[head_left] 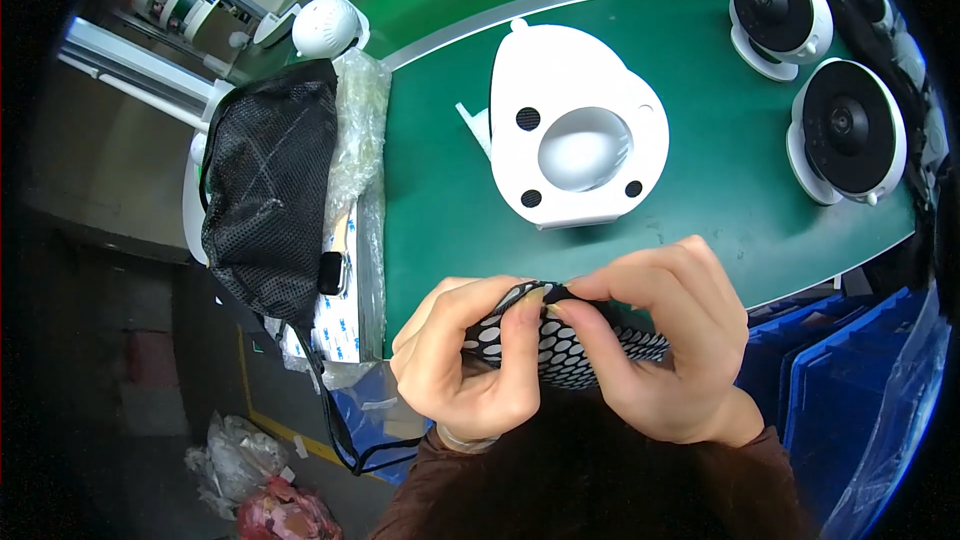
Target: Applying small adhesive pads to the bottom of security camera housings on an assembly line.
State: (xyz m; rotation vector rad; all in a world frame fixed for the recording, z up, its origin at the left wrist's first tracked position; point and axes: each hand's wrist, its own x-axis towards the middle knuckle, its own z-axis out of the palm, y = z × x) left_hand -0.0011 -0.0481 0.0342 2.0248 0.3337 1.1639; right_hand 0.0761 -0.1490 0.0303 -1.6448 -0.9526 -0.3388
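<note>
Mesh bag [270, 190] at left, contents unclear; left hand [462, 350] and right hand [685, 340] pinch tight on bent, white-dotted black sheet [568, 358].

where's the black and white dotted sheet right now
In the head view, the dotted sheet is at the lower centre, pinched by the left hand and the right hand, below the white housing on the green table.

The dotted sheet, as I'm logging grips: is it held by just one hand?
No, the left hand and the right hand both pinch the dotted sheet near its upper edge.
</note>
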